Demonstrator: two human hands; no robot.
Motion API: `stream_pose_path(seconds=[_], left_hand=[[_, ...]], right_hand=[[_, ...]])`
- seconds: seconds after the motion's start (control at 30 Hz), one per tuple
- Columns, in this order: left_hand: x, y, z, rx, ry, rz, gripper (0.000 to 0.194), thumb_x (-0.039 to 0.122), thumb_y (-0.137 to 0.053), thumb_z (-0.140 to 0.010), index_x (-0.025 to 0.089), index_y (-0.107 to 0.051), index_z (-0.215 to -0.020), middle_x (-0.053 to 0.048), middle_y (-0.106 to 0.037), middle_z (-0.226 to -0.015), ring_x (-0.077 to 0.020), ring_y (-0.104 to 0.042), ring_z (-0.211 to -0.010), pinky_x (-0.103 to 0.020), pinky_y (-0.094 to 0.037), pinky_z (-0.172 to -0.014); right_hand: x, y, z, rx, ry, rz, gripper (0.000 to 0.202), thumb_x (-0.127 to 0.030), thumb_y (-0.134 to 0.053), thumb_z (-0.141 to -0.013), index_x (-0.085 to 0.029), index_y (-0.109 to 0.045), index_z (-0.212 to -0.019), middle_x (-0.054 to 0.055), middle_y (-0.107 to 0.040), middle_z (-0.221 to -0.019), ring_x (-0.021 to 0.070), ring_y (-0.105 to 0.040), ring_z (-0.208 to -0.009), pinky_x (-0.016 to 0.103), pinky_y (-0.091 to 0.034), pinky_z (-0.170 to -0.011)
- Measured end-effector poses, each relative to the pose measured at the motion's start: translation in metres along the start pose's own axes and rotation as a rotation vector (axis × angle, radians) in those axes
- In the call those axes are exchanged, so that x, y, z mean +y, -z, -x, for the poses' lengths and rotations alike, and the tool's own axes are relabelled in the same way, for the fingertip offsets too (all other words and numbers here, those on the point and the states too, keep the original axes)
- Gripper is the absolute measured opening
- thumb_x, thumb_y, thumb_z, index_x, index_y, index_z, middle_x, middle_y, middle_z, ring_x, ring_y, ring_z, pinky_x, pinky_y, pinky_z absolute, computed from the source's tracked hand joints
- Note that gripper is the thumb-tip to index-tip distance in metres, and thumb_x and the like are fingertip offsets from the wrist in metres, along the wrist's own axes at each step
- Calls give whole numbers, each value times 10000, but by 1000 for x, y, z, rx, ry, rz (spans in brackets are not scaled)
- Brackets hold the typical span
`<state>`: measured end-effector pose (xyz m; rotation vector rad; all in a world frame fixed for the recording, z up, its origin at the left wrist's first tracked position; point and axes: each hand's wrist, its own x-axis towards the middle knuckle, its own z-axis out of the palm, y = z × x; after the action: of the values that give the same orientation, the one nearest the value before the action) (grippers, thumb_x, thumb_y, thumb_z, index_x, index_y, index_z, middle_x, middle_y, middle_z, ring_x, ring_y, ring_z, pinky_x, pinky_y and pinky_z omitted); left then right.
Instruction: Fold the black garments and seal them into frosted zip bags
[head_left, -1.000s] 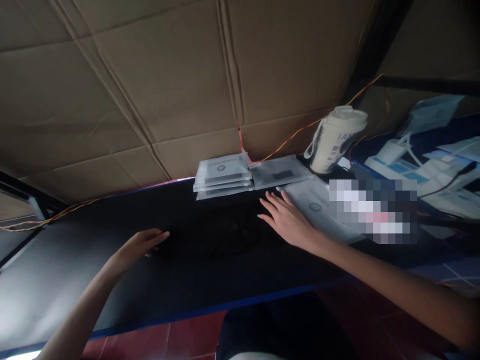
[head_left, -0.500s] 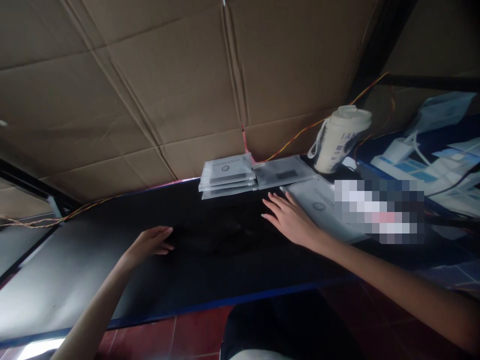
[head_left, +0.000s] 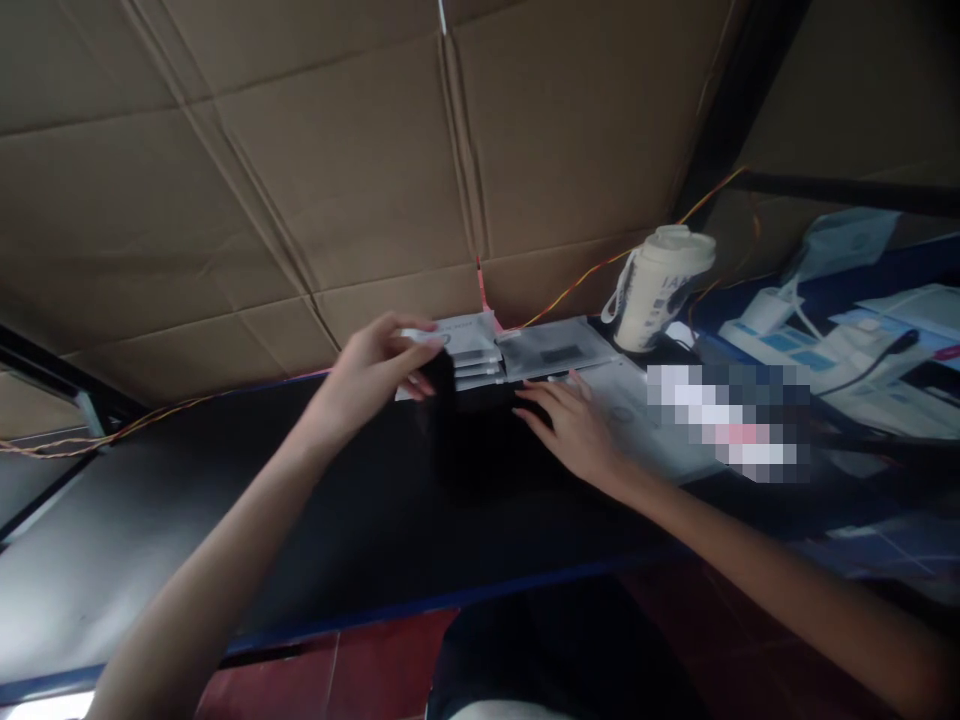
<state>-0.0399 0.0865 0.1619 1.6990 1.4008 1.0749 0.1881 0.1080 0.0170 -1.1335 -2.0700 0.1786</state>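
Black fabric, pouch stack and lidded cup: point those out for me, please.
Black fabric (head_left: 469,438): head view, on its dark middle.
Pouch stack (head_left: 474,343): head view, on its upper face.
Lidded cup (head_left: 652,300): head view, on its printed side.

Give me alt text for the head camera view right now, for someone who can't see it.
A person's left hand pinches a raised edge of what looks like black cloth over a dark table; the right hand is close by, palm down. Behind them sit a stack of frosted bags and a lidded cream cup, before a cardboard wall.
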Motion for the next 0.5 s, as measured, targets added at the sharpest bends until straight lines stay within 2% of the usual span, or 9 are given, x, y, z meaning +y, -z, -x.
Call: stream_pose_path(seconds=[0.03,0.1,0.17,0.23,0.3,0.37,0.5], left_hand=[[2,-16,-9,-73,-33,6,332,357,-670,-805,159,-582,-1057,36,-611,-633,-95,-603,-490,-189,-498,-476],[-1,-46,-22,-227,-83,12,334,374,-651,-821,165,-557,-1064,28,-630,-655,-107,-617,-506,-204,-501,-483],[-10,-69,-27,-360,-125,-30,321,410,-589,-866,168,-548,-1073,1,-667,-701,-127,-646,-566,-234,-519,-535],[-21,-83,-25,-406,-190,-122,299,426,-518,-910,171,-564,-1060,-19,-687,-734,-145,-664,-639,-265,-527,-610],[-32,-88,-17,-375,-268,-234,274,408,-472,-940,178,-588,-1034,-27,-697,-779,-158,-668,-711,-288,-521,-676],[-43,-87,-6,-323,-337,-344,249,377,-460,-952,185,-605,-1017,-38,-697,-870,-172,-662,-806,-310,-512,-748],[-63,-82,14,-319,-443,-526,246,385,-502,-934,204,-615,-1055,-63,-659,-1054,-210,-614,-990,-368,-483,-886]], right_hand=[[-4,5,-3,10,-93,-133,328,-415,-436,-952,-210,-661,-1074,79,-697,-1115,246,-638,-1046,510,-385,-1043],[-10,14,-9,-45,-359,-426,437,-536,-386,-939,-201,-659,-1003,81,-725,-952,219,-695,-821,394,-558,-799],[-10,20,-11,-158,-634,-660,574,-647,-317,-910,-179,-644,-975,88,-720,-824,188,-681,-605,321,-578,-574],[-6,24,-10,-255,-809,-765,619,-704,-350,-866,-162,-628,-977,91,-710,-782,174,-658,-510,296,-565,-478],[2,25,-6,-311,-867,-773,552,-669,-470,-841,-155,-617,-980,91,-709,-798,169,-658,-495,284,-565,-453],[10,24,-2,-328,-862,-743,444,-574,-554,-845,-156,-609,-983,88,-709,-823,161,-664,-507,265,-569,-454],[18,19,6,-343,-826,-679,310,-434,-564,-882,-161,-594,-1026,67,-703,-803,148,-671,-522,233,-564,-456]])
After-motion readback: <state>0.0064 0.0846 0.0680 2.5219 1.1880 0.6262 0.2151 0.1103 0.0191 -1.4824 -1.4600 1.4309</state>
